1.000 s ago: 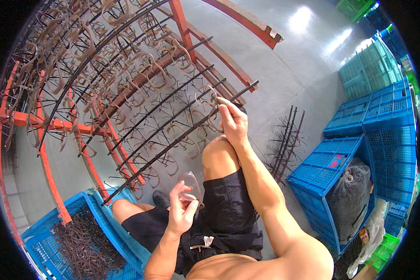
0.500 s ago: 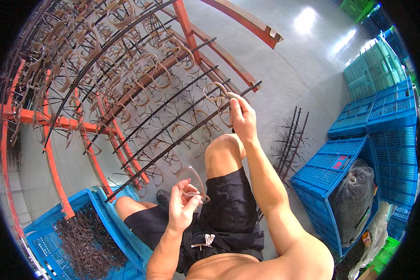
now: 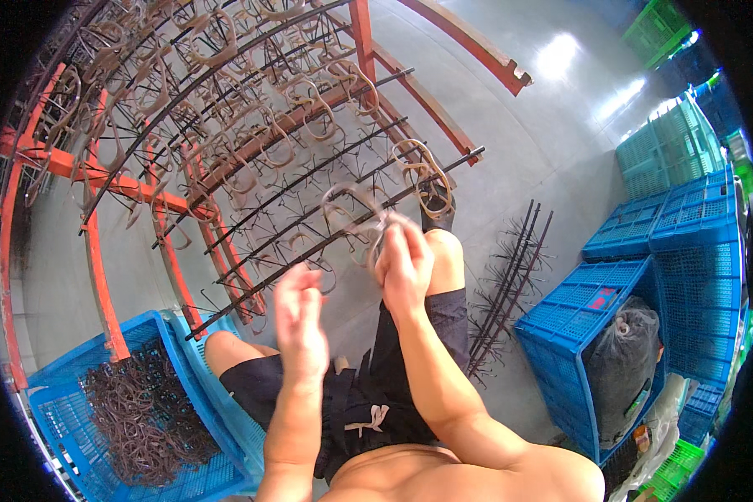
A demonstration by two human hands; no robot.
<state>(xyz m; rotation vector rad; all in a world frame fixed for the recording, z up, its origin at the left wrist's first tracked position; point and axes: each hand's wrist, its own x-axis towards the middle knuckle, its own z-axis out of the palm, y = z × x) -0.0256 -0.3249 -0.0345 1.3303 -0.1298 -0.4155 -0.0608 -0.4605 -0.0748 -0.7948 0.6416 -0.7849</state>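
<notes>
My right hand [image 3: 402, 261], blurred, grips a translucent eyeglass frame [image 3: 349, 205] over my lap, just below the black rods. My left hand [image 3: 301, 330] is raised beside it, fingers stretched and blurred, holding nothing. A brown eyeglass frame [image 3: 422, 157] hangs near the right end of the lowest black rod [image 3: 299, 256]. Many similar brown frames [image 3: 301, 96] hang on short hooks along the rods of a red metal rack [image 3: 75, 167] above and to the left.
A blue basket [image 3: 155, 330] of brown tangled pieces stands at lower left. A bundle of hooked rods [image 3: 510, 284] lies on the floor at right, beside blue crates [image 3: 581, 293] stacked with mint crates [image 3: 669, 146]; one crate holds a dark plastic bag [image 3: 619, 376]. Green crates [image 3: 661, 33] sit farther off.
My right hand has left the frame at the rod's end and moved down-left, now gripping the translucent frame that my left hand held. My left hand has let go and risen.
</notes>
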